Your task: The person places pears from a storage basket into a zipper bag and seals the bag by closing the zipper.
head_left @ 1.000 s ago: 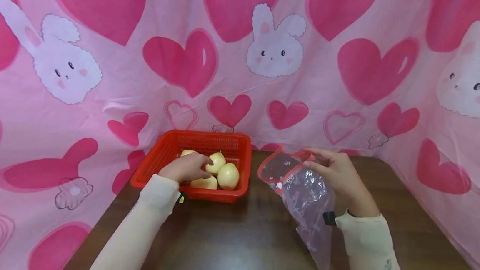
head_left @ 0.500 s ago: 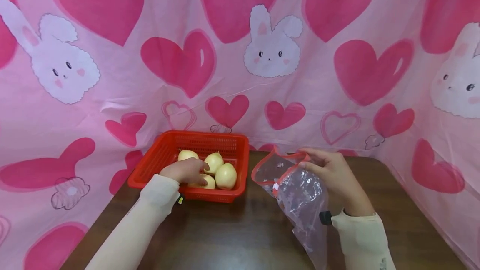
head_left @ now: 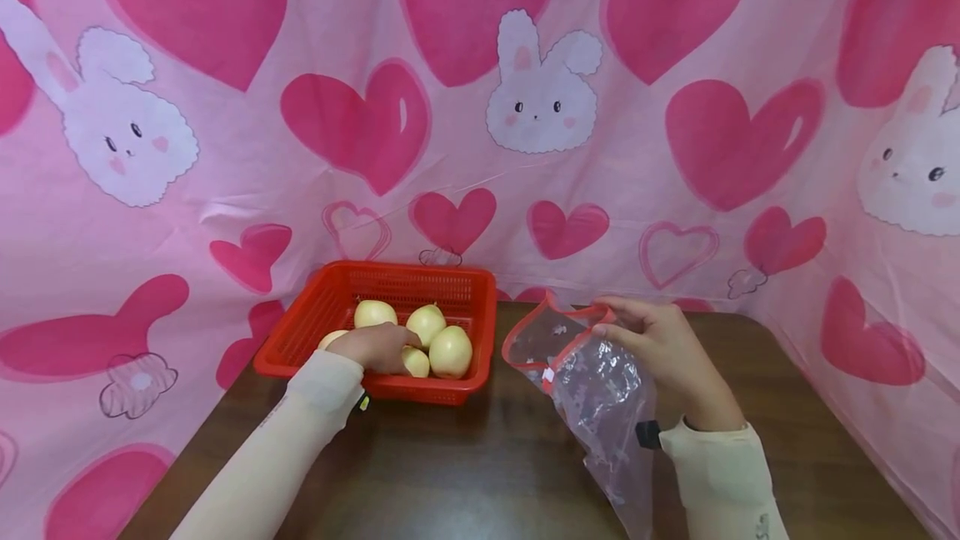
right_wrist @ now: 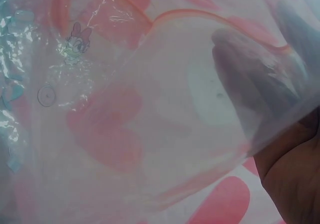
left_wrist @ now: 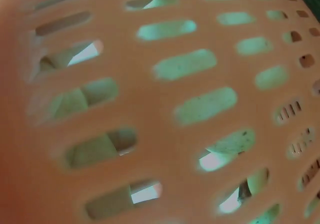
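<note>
Fingers of the left hand (head_left: 370, 347) bend down over the near fruit (head_left: 416, 362); whether they clamp it, cannot tell (the left wrist view faces only the slotted wall of the red basket (head_left: 442, 393)). They sit lower than half a second ago, and a farther-left fruit (head_left: 330, 338) now shows: reach seems nearly done, grip unproven. Fingers of the right hand (head_left: 663, 348) pinch the clear bag (head_left: 600, 394) by its rim, mouth parted. Visible fruit all lies in the basket, on the desk (head_left: 450, 473).
</note>
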The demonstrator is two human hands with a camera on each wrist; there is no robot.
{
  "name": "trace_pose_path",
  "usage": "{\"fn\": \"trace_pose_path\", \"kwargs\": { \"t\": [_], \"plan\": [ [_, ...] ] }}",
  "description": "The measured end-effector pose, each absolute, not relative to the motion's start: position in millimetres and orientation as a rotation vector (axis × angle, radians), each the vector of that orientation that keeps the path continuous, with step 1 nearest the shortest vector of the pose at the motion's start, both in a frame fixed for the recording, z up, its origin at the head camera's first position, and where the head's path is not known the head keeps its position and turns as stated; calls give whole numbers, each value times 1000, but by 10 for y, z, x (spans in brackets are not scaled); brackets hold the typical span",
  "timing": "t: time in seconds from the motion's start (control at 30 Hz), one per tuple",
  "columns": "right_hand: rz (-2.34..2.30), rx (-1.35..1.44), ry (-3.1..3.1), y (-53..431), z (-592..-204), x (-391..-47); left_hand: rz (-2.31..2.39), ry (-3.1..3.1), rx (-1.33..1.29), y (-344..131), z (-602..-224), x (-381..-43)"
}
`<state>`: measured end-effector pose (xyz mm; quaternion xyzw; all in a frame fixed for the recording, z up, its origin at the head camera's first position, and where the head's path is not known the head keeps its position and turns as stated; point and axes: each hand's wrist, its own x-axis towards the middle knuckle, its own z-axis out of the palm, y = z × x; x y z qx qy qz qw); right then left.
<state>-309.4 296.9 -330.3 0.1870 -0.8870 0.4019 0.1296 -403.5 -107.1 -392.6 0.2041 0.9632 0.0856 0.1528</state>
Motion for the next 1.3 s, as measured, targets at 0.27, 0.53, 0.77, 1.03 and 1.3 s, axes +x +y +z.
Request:
{"fn": "trace_pose_path", "kwargs": {
  "t": [0.27,0.53,0.77,1.03,1.3],
  "plan": [
    [1204,579,-2556,2950,-3311,-3099,218,2748,575,-1068,-3975,-4045],
    [1202,593,-2548,2940,-3327,-3099,225,2724,592,-1071,-4026,-4077],
    [1234,602,-2557,2936,-3337,-3105,233,2730,646,-1059,-4059,-4115],
    [1245,584,-2564,2934,-3340,-3100,232,2774,672,-1093,-4046,-4109],
    [1213,600,-2580,2949,-3312,-3130,241,2824,684,-1122,-3966,-4101]
  ]
}}
